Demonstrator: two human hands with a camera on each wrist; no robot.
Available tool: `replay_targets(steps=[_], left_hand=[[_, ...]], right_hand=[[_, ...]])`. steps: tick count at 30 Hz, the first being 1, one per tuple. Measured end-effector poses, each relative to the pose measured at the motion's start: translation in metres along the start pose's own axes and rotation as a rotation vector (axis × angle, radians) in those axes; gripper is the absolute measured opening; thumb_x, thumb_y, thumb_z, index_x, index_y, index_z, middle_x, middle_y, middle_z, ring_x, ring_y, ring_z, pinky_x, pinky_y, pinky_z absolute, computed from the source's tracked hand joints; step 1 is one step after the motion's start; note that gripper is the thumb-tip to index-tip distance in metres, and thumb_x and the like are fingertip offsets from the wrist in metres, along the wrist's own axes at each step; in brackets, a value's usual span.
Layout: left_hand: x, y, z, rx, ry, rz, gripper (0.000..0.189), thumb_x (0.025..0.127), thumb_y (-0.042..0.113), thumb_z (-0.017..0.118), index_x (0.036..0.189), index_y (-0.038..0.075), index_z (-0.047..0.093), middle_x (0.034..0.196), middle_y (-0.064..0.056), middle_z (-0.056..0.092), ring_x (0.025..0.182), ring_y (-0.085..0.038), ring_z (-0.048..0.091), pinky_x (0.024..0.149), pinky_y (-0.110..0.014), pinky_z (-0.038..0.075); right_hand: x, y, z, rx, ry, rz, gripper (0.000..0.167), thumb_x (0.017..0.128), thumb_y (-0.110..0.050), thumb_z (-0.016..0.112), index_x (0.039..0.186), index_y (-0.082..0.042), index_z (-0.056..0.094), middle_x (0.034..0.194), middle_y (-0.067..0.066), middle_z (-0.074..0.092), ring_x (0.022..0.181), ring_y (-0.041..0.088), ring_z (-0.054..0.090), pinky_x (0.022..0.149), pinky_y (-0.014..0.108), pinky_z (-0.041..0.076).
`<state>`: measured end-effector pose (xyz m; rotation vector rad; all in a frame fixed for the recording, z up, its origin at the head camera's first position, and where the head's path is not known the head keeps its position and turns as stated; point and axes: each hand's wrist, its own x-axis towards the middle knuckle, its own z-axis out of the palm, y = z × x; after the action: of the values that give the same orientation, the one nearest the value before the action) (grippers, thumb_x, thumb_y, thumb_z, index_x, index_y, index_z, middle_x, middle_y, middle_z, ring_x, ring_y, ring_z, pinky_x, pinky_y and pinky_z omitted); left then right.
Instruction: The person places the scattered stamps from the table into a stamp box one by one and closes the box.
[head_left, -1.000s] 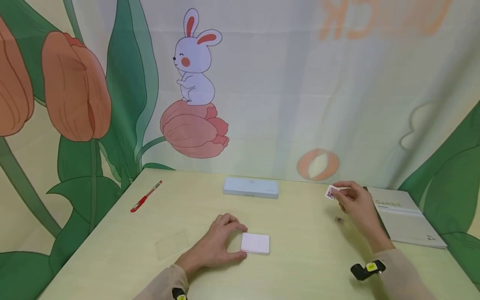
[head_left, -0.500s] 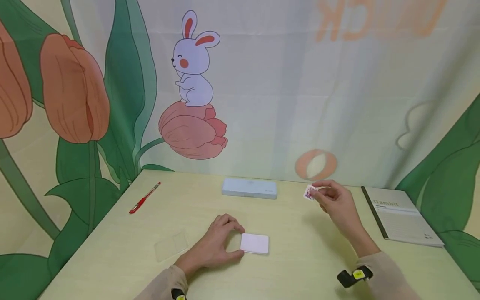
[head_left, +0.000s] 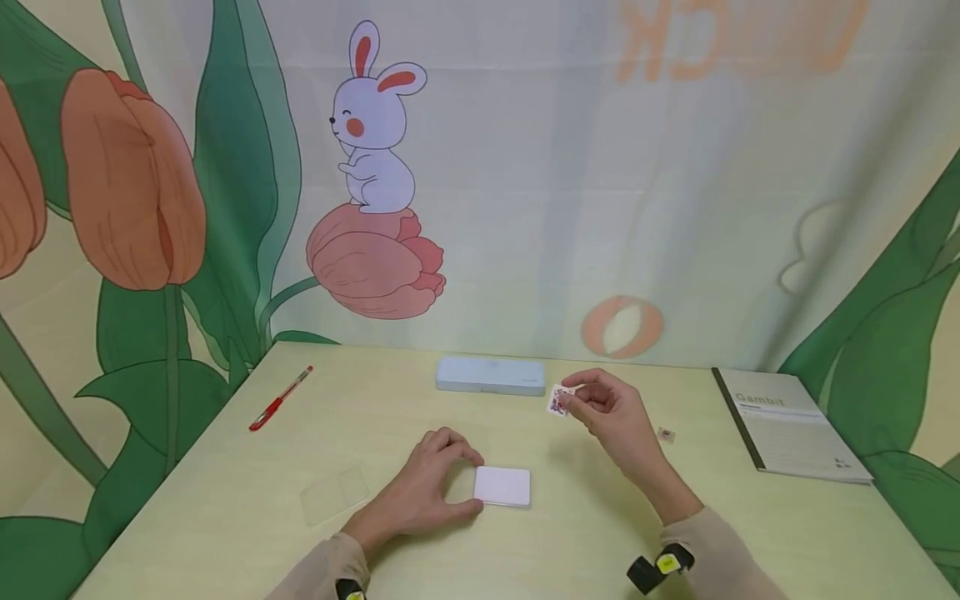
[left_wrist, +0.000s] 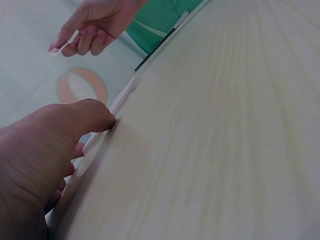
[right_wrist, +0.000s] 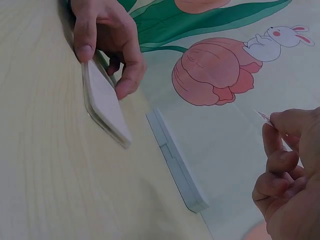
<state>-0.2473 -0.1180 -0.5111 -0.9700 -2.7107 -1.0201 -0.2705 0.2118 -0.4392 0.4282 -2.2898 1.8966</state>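
My left hand holds a flat white rectangular stack by its left end, thumb and a finger at the two corners. From the right wrist view, that stack seems to sit in a thin clear case on the table. My right hand is raised above the table to the right of the stack. Between thumb and forefinger it pinches a small white card with a red and purple print. Left of my left hand lies a clear, flat plastic piece, probably a lid.
Behind the stack, a pale blue pencil case stands near the table's back edge. A red pen lies at the left. Right of my right hand are a tiny brownish square and a notebook. A printed curtain hangs behind.
My right hand has travelled left with the small card, from near the notebook toward the pencil case. The left hand keeps its hold on the stack. The view has turned slightly right.
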Motion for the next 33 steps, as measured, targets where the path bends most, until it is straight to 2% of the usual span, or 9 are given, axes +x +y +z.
replay_targets(steps=[3,8,13,17,23,27,33], left_hand=[[0.000,-0.001,-0.001,-0.009,-0.005,-0.008,0.045,0.087,0.037,0.091,0.125,0.023,0.072,0.132,0.004,0.058,0.127,-0.019,0.048,0.113,-0.052,0.041],[0.001,0.000,-0.001,-0.009,-0.009,-0.025,0.045,0.086,0.037,0.091,0.125,0.023,0.073,0.132,0.003,0.058,0.127,-0.020,0.047,0.113,-0.053,0.041],[0.001,0.000,-0.001,-0.006,-0.011,-0.022,0.046,0.086,0.037,0.092,0.124,0.022,0.073,0.133,0.002,0.058,0.127,-0.021,0.048,0.114,-0.054,0.042],[0.001,0.000,-0.001,0.000,-0.007,-0.023,0.046,0.086,0.039,0.092,0.125,0.022,0.073,0.133,0.003,0.058,0.128,-0.020,0.048,0.114,-0.053,0.042],[0.002,-0.002,-0.002,0.011,0.000,-0.021,0.046,0.086,0.040,0.092,0.124,0.023,0.073,0.133,0.003,0.058,0.129,-0.020,0.049,0.114,-0.054,0.043],[0.003,-0.002,-0.002,0.009,-0.002,-0.021,0.046,0.087,0.042,0.092,0.124,0.024,0.073,0.133,0.003,0.058,0.129,-0.020,0.049,0.114,-0.055,0.043],[0.002,-0.002,-0.001,0.001,-0.015,-0.026,0.045,0.086,0.041,0.092,0.124,0.024,0.072,0.134,0.003,0.058,0.129,-0.020,0.048,0.114,-0.056,0.042]], right_hand=[[-0.001,0.001,0.011,0.011,-0.017,-0.001,0.023,0.104,-0.016,0.080,0.124,-0.007,0.075,0.095,0.010,0.069,0.069,0.009,0.056,0.060,0.022,0.042],[-0.003,0.003,0.022,0.017,-0.041,-0.004,0.021,0.103,-0.014,0.081,0.123,-0.009,0.075,0.095,0.013,0.071,0.067,0.009,0.055,0.059,0.022,0.040],[-0.007,0.005,0.033,0.020,-0.062,-0.001,0.021,0.102,-0.012,0.082,0.122,-0.008,0.075,0.095,0.014,0.074,0.069,0.010,0.059,0.063,0.022,0.047],[-0.009,0.006,0.043,-0.005,-0.069,-0.011,0.019,0.101,-0.011,0.083,0.119,-0.008,0.076,0.093,0.012,0.074,0.069,0.010,0.055,0.064,0.021,0.046],[-0.010,0.013,0.058,-0.054,-0.132,-0.028,0.018,0.100,-0.009,0.083,0.117,-0.007,0.077,0.091,0.013,0.075,0.072,0.011,0.054,0.066,0.021,0.043],[-0.014,0.019,0.066,-0.071,-0.153,-0.019,0.018,0.098,-0.010,0.085,0.114,-0.008,0.078,0.089,0.011,0.077,0.074,0.013,0.055,0.068,0.022,0.042],[-0.021,0.027,0.076,-0.133,-0.213,0.041,0.018,0.094,-0.018,0.091,0.108,-0.017,0.080,0.087,0.002,0.080,0.071,0.011,0.053,0.067,0.022,0.042]])
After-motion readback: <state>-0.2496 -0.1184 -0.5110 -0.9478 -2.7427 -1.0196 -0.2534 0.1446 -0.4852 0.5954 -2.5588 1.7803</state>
